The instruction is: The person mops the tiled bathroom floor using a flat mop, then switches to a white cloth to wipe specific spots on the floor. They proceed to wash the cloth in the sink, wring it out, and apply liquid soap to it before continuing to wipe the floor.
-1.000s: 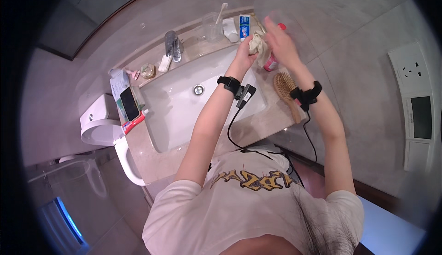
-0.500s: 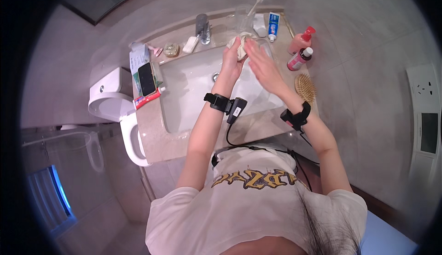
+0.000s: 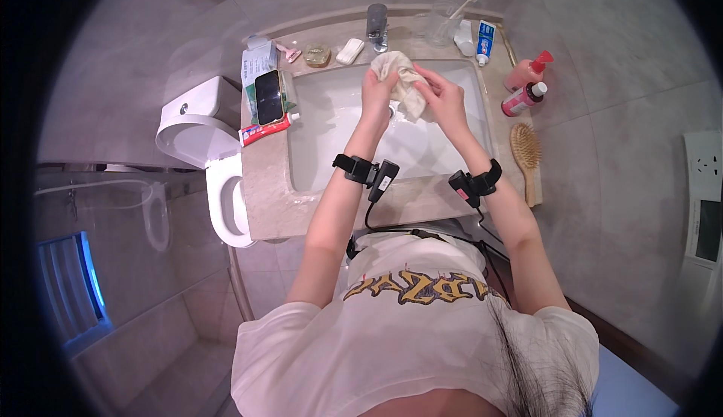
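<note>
A cream-coloured cloth point(image 3: 397, 64) hangs partly spread over the white sink basin point(image 3: 316, 157), between my two hands. My left hand point(image 3: 376, 95) grips its left side, thumb against the fabric. On the cloth's right side, my right hand point(image 3: 446, 101) pinches the material with thumb and fingers. The lower end of the cloth droops near the drain point(image 3: 392, 111). Just beyond the hands stands the tap point(image 3: 378, 25) at the back of the counter. Black straps with small devices are on both my wrists.
Along the counter's back lie a soap bar point(image 3: 350, 51), a round jar point(image 3: 317, 56), a pink razor point(image 3: 288, 53) and a blue toothpaste tube point(image 3: 486, 43). A phone point(image 3: 269, 97) and red tube point(image 3: 265, 129) sit left; pink bottles point(image 3: 525, 98) and a hairbrush point(image 3: 526, 150) right. A toilet point(image 3: 226, 199) stands left.
The cloth has gone from bunched between my palms to partly opened out. My right hand has turned from flat fingers to gripping it. The view has shifted, so the counter sits farther right.
</note>
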### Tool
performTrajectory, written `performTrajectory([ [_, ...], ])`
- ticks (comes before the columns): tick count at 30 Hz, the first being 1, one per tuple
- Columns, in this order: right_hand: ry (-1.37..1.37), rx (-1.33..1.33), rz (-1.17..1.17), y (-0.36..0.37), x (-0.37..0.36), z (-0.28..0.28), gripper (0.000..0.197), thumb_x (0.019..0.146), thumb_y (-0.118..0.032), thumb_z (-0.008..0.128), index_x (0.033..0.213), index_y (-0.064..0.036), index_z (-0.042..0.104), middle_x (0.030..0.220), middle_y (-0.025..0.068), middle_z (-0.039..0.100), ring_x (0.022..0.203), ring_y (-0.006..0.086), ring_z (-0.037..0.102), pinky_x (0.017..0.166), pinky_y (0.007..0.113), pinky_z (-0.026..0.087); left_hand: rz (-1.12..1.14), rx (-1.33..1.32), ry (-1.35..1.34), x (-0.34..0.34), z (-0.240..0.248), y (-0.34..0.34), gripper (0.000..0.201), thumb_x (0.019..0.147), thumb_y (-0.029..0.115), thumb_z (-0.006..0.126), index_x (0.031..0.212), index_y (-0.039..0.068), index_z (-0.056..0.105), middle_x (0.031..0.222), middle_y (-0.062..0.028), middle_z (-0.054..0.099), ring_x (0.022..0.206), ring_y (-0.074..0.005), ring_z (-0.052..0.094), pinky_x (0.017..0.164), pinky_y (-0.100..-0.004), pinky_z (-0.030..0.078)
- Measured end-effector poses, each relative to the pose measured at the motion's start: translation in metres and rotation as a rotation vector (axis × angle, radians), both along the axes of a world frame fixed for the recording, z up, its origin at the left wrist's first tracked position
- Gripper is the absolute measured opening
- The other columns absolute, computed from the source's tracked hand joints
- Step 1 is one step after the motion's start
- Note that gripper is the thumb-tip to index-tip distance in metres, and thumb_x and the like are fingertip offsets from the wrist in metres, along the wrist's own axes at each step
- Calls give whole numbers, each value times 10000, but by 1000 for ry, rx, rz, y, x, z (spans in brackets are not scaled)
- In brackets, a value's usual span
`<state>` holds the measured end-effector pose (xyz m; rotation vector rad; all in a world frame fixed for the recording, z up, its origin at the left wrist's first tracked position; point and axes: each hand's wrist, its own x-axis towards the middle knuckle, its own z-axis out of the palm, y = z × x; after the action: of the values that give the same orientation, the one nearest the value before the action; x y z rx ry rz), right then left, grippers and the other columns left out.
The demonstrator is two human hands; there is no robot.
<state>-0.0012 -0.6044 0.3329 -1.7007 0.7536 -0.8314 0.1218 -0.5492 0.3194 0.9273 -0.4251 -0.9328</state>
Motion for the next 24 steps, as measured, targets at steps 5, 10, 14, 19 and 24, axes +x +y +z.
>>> performTrajectory([
  [5,87,-40,-63,20,-10,-17,174,749,-116,693,877,-11,638,776,72,661,696,93,594,635,222,465,-3,18,-95,28,-4,22,284,880,32,476,1158,-28,477,1103,-117,577,931,-155,584,806,-284,464],
  [10,86,163,5,20,-4,-35,265,715,-171,734,895,-33,596,814,45,644,736,95,588,668,220,461,-103,-39,36,30,2,28,314,923,126,432,1195,-29,453,1128,-137,569,999,-211,582,855,-311,468],
  [14,-145,380,99,27,17,-9,394,729,-226,722,1035,-49,547,888,15,624,772,83,567,700,211,440,-270,-146,105,33,12,36,405,871,18,402,1270,-40,355,1242,-161,485,1148,-247,489,962,-342,403],
  [19,94,299,236,8,26,-5,336,798,-255,652,1048,-57,547,826,-7,593,669,53,503,621,200,392,-188,-194,24,38,12,42,449,844,-4,413,1286,-28,338,1288,-145,441,1165,-241,469,972,-354,393],
  [24,-82,586,214,12,33,15,290,843,-232,597,1042,-27,546,758,-22,546,593,55,444,592,189,360,-153,-183,205,51,1,50,434,866,10,425,1290,-1,332,1287,-140,440,1158,-250,471,976,-366,397],
])
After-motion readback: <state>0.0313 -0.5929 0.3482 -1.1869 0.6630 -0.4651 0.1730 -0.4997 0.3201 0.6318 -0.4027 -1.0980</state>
